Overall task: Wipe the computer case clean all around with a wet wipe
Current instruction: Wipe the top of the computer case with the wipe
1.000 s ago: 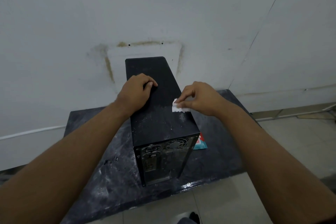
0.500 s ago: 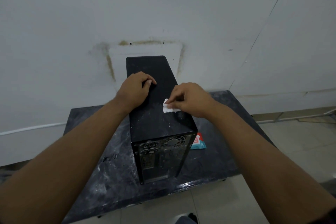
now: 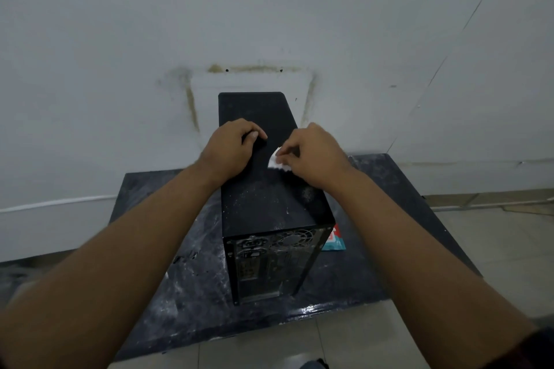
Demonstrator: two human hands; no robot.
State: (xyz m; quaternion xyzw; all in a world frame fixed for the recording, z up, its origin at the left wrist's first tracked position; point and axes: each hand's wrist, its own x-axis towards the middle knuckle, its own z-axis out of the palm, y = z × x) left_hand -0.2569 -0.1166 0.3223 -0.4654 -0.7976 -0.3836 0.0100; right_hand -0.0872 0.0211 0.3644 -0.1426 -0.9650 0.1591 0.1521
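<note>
With the computer case [image 3: 269, 195] standing mid-tabletop [image 3: 180, 293], the right hand [image 3: 314, 156] pinches the wet wipe [image 3: 274, 160] against its dusty top beside the clenched, bracing left hand [image 3: 230, 150]; flatter, overlapping strokes toward the near edge would likely clean best.

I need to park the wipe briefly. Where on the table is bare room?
Left of the computer case, the table is bare to its left edge. On the right it is bare beyond the packet by the case's near corner. The case top is crowded: left hand rests there, right hand pinches the wet wipe.
</note>
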